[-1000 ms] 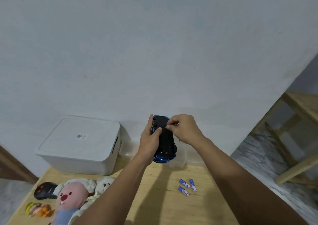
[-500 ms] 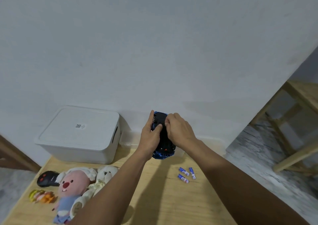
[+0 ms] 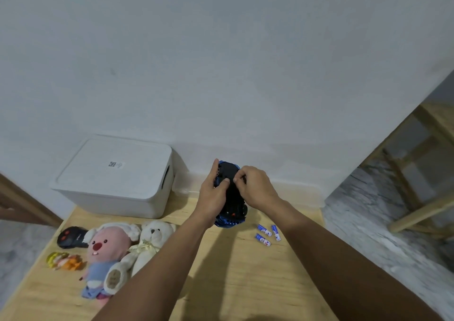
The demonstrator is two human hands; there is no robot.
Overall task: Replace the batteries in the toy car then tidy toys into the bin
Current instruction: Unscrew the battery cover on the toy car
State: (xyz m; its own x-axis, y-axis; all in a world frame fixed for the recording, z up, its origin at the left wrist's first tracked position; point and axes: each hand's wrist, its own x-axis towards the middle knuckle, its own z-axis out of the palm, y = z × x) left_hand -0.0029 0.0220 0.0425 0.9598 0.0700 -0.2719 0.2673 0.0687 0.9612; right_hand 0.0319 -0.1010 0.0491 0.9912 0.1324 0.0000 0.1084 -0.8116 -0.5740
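Observation:
I hold the blue toy car (image 3: 231,212) upside down above the wooden table (image 3: 228,279), its black underside facing me. My left hand (image 3: 212,198) grips the car's left side, thumb on the underside. My right hand (image 3: 254,188) rests on the car's upper right, its fingertips pinched on the black underside near the top. What they pinch is hidden. Three blue batteries (image 3: 267,233) lie on the table just right of the car. A white lidded bin (image 3: 115,176) stands at the back left against the wall.
On the left of the table lie a pink plush (image 3: 105,252), a white teddy bear (image 3: 149,239), a black remote control (image 3: 70,237) and a small yellow-orange toy (image 3: 63,260). A clear container (image 3: 183,185) sits behind the car. Wooden furniture (image 3: 422,198) stands on the right.
The view has tilted down slightly, showing more of the table. My right fingers have shifted on the car's underside, moving closer to my left thumb. The car stays in both hands.

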